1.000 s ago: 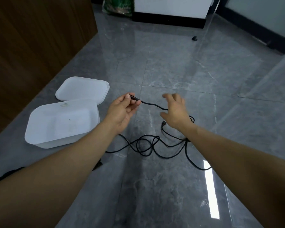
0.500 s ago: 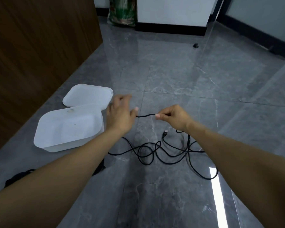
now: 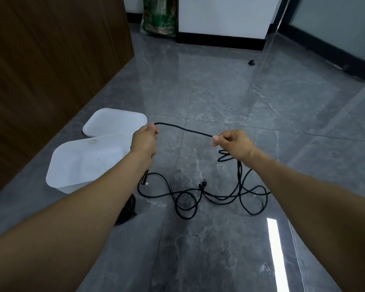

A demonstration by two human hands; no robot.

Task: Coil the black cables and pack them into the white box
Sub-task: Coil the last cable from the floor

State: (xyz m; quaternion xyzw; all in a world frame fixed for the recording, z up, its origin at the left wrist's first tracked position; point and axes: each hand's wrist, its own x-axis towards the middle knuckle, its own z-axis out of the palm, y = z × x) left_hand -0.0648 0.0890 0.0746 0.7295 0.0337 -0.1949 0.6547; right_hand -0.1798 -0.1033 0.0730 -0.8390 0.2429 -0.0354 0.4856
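A black cable (image 3: 183, 129) is stretched between my two hands above the floor. My left hand (image 3: 144, 139) grips one end of it, and my right hand (image 3: 233, 143) pinches it farther along. The remainder of the cable (image 3: 198, 197) hangs from my right hand and lies in loose tangled loops on the grey tiles. An open white box (image 3: 82, 163) sits on the floor to the left, partly behind my left forearm. Another bundle of black cable (image 3: 128, 211) shows just under my left forearm.
The box's white lid (image 3: 114, 122) lies flat behind the box. A brown wooden panel (image 3: 51, 60) runs along the left. A green patterned bag (image 3: 159, 16) and a white cabinet (image 3: 221, 17) stand at the back. A small black object (image 3: 251, 62) lies on the far floor.
My hands have moved apart, and the cable span between them has grown longer. My left hand has closed round the cable end. More of the cable has lifted off the floor under my right hand.
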